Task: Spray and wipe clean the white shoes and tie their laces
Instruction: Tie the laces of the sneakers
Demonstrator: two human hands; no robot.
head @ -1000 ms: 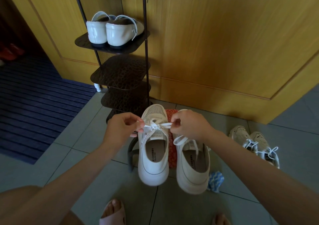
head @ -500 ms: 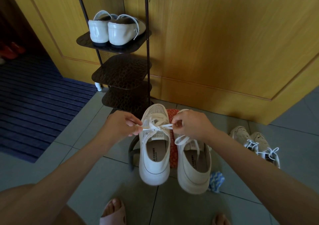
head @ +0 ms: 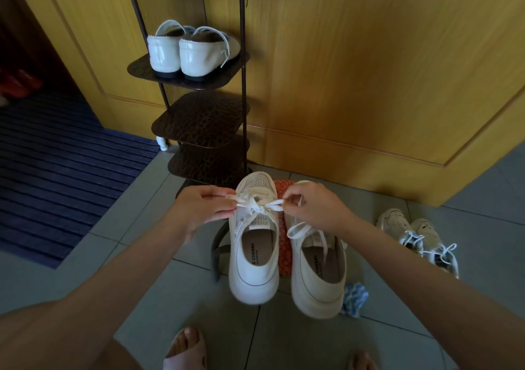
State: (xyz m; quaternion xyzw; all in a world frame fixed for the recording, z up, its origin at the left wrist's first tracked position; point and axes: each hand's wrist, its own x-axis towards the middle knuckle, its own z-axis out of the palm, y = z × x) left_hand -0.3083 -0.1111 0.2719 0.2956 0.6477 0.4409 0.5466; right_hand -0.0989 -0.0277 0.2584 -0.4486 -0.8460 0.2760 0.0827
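Two white sneakers rest side by side on a small stool with an orange patterned seat [head: 284, 253], heels toward me. On the left sneaker [head: 252, 259] the white lace [head: 260, 203] is knotted over the tongue. My left hand [head: 203, 207] pinches the lace's left loop, and my right hand [head: 315, 207] pinches its right loop, both pulling outward. The right sneaker [head: 319, 276] lies beside it with a loose lace loop hanging over its opening; its toe is hidden behind my right hand.
A dark metal shoe rack [head: 199, 119] stands behind, with a white pair [head: 187, 51] on a shelf. Another laced white pair [head: 420, 239] sits on the tiles at right. A blue cloth [head: 353, 298] lies by the right sneaker's heel. A blue mat [head: 56, 156] lies left. My feet are at the bottom edge.
My hands have stayed on the left sneaker's lace loops, holding them drawn apart. The view has tilted slightly.
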